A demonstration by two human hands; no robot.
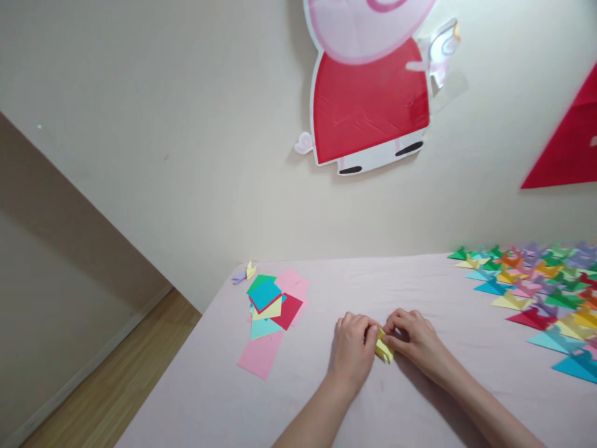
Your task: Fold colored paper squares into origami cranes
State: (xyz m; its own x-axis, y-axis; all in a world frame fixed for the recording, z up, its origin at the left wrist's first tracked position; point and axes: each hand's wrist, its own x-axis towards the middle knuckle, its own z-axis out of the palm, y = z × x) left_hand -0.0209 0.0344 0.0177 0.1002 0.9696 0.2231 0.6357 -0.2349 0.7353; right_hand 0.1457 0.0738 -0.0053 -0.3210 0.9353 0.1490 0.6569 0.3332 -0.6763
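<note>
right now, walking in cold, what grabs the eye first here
The big red-dressed cartoon figure on the wall draws the eye first. Next comes the colourful spread of folded paper shapes on the table's right side. At centre, the left hand and right hand pinch a yellow folded paper.

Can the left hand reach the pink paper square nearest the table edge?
Probably yes: only bare pale tablecloth lies between the left hand and the pink paper square. It and the right hand pinch a folded yellow paper, though.
</note>
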